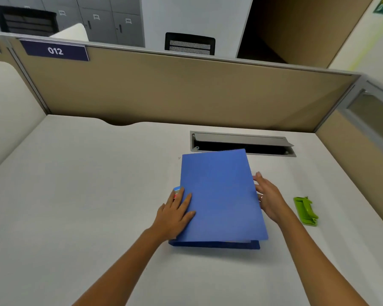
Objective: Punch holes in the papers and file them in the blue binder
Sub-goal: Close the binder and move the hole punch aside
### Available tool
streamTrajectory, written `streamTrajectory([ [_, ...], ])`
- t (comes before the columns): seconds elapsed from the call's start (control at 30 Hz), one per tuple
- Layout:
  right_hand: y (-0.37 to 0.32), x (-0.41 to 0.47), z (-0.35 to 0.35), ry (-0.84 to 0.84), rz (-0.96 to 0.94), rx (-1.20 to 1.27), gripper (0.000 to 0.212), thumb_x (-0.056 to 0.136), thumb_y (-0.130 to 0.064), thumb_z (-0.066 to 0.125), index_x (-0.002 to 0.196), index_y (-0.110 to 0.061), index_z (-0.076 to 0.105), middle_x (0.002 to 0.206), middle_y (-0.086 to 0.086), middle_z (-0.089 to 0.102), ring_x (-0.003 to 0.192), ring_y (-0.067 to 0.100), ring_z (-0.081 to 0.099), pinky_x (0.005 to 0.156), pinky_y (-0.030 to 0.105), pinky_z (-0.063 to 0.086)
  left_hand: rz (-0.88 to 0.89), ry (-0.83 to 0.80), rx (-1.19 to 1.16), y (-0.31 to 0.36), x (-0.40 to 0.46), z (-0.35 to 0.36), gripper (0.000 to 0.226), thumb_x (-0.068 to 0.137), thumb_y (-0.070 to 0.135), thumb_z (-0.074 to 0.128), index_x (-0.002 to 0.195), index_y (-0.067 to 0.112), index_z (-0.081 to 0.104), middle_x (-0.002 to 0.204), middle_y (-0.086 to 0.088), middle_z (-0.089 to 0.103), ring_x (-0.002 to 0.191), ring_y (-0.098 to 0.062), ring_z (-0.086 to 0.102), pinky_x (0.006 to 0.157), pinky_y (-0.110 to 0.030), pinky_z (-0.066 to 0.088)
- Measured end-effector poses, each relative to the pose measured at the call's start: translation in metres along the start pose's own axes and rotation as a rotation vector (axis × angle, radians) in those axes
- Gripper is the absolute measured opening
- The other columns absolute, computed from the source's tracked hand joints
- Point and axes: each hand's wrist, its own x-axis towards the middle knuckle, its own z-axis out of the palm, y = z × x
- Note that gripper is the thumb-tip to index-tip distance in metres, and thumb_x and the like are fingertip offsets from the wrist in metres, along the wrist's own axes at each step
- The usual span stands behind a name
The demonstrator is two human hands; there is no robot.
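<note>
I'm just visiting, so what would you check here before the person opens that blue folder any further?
1. Blue binder lies on the desk: ok.
2. Left hand steadies the spine side, fingers flat on the cover: ok.
3. Right hand is at the cover's free edge, which is slightly raised: ok.
4. Green hole punch is near, right of the binder: ok.
5. Loose papers ready to punch: cannot tell, none are in sight.
6. Rings inside open: cannot tell, they are hidden by the cover.

Single head-worn wide-angle view, looking forward and steeply down onto the white desk [75, 195] from close above. Beyond the desk's far edge rises the tan partition [186, 91]; lockers [111, 21] behind it.
</note>
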Motion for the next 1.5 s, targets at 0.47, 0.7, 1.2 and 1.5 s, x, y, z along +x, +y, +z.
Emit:
streamTrajectory([
  [0.47,0.096,-0.007,0.051,0.052,-0.108,-1.192,0.070,0.095,-0.052,0.035,0.150,-0.017,0.010,0.160,0.006,-0.003,0.147,0.027,-0.001,0.118,0.042,0.015,-0.092,0.114,0.165,0.010,-0.009,0.031,0.067,0.094,0.057,0.010,0.151,0.024,-0.002,0.161,-0.003,-0.008,0.148,-0.029,-0.003,0.119,-0.046,0.006],
  [0.7,0.099,-0.008,0.043,0.048,-0.150,-1.206,0.069,0.094,-0.053,0.036,0.150,-0.019,0.012,0.160,0.004,0.001,0.147,0.024,0.004,0.117,0.038,0.017,-0.097,0.169,0.206,0.020,-0.017,0.025,0.066,0.094,0.050,0.011,0.149,0.018,0.025,0.158,-0.009,0.020,0.144,-0.031,0.021,0.114,-0.049,0.023],
  [1.2,0.098,0.007,-0.080,0.707,-0.409,-1.200,0.066,0.072,-0.009,0.070,0.134,-0.010,0.050,0.136,0.014,0.053,0.123,0.039,0.049,0.096,0.053,0.039,-0.138,0.198,0.237,0.095,0.036,0.034,0.079,0.095,0.049,-0.006,0.139,0.009,0.046,0.147,-0.014,0.042,0.136,-0.033,0.038,0.108,-0.051,0.030],
  [1.5,0.125,0.040,-0.183,0.532,-0.547,-1.117,0.048,0.090,-0.025,0.038,0.136,-0.013,0.046,0.135,0.019,0.051,0.113,0.031,0.061,0.079,0.039,0.058,-0.163,0.132,0.256,0.168,0.107,0.067,0.077,0.096,0.049,-0.005,0.138,0.011,0.048,0.145,-0.007,0.047,0.134,-0.029,0.044,0.103,-0.051,0.040],
])
